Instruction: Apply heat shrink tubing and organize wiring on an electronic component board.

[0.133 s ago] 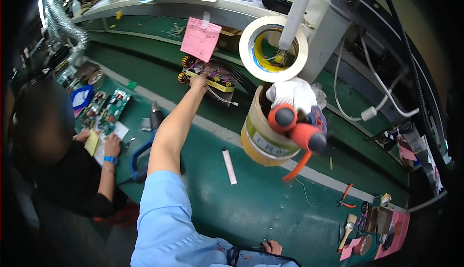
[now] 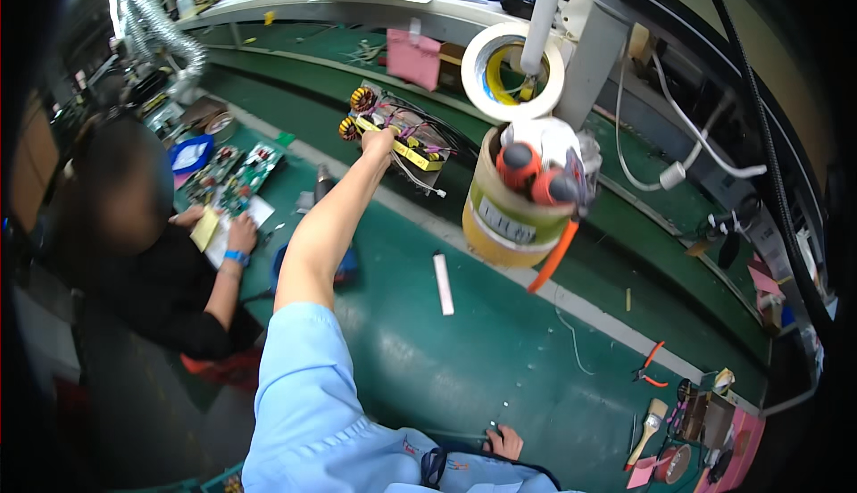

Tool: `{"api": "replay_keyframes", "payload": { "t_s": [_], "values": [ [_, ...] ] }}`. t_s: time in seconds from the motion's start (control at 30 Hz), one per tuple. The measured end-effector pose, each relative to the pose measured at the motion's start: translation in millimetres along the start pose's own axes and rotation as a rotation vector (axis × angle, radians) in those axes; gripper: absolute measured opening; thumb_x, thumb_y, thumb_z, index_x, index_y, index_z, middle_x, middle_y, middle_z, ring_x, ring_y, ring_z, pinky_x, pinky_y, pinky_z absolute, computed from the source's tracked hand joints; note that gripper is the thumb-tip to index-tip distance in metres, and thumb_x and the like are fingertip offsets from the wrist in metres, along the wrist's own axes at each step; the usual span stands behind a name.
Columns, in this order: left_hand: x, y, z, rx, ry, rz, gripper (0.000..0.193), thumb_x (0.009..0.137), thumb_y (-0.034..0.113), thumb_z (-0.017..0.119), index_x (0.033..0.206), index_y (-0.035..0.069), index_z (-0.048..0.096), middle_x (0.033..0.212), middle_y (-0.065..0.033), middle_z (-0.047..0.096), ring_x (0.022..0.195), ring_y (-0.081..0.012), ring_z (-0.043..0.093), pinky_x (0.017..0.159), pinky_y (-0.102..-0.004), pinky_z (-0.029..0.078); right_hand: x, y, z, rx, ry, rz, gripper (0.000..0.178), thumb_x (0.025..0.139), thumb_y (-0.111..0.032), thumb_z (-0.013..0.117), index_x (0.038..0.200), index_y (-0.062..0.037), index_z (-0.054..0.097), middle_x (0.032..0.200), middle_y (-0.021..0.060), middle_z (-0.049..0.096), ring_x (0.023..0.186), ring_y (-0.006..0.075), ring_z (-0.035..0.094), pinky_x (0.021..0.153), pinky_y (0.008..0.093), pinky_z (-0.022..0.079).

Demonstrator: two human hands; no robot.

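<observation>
My left arm reaches far across the bench. Its hand (image 2: 379,142) is closed on the near side of a circuit board assembly (image 2: 420,123) with ring coils, a yellow strip and purple and black wires. A white lead with a small plug hangs from the board's near side. My right hand (image 2: 506,442) rests low on the green bench (image 2: 402,350), close to my body. Its fingers are curled together, and whatever they hold is too small to make out. Left of the pot, a short pale strip (image 2: 444,284) lies between my hands.
A pot of tools (image 2: 509,225) stands right of the board, beneath a tape roll (image 2: 513,72) hung on a white rod. Orange-handled cutters (image 2: 652,366) and a brush (image 2: 647,430) lie at right. A co-worker (image 2: 134,252) handles papers beside circuit boards (image 2: 237,176) at left.
The view has shifted, so most things sit further right and higher. The pink note above the board has swung aside. My left hand stays on the board; my right hand stays low.
</observation>
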State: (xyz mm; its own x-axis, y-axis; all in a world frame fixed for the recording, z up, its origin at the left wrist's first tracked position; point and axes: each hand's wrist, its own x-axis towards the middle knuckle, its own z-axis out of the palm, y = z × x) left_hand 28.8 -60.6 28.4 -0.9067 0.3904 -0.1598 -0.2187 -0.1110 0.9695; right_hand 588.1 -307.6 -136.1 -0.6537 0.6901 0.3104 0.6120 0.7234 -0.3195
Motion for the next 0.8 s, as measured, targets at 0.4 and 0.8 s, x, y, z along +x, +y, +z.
{"api": "replay_keyframes", "payload": {
  "t_s": [0.4, 0.8],
  "values": [
    [-245, 77, -181, 0.562, -0.079, 0.186, 0.022, 0.059, 0.009, 0.057, 0.079, 0.000, 0.052, 0.070, -0.0060, 0.053, 0.060, -0.0156, 0.051, 0.053, -0.0274, 0.041, -10, -11, -50, 0.678, -0.080, -0.077, 0.012, 0.065, -0.005, 0.052, 0.077, -0.0042, 0.052, 0.090, 0.0126, 0.049, 0.085, 0.0289, 0.046, 0.074, 0.0361, 0.037],
    [-408, 44, -148, 1.113, -1.076, 0.178, 0.043, 0.057, -0.004, 0.051, 0.098, -0.004, 0.042, 0.085, -0.0101, 0.053, 0.080, -0.0172, 0.048, 0.076, -0.0262, 0.036, -33, 52, -101, 0.742, -0.101, 0.087, 0.008, 0.069, -0.007, 0.048, 0.074, -0.0037, 0.053, 0.071, 0.0089, 0.053, 0.064, 0.0255, 0.051, 0.057, 0.0322, 0.041]
  ]
}}
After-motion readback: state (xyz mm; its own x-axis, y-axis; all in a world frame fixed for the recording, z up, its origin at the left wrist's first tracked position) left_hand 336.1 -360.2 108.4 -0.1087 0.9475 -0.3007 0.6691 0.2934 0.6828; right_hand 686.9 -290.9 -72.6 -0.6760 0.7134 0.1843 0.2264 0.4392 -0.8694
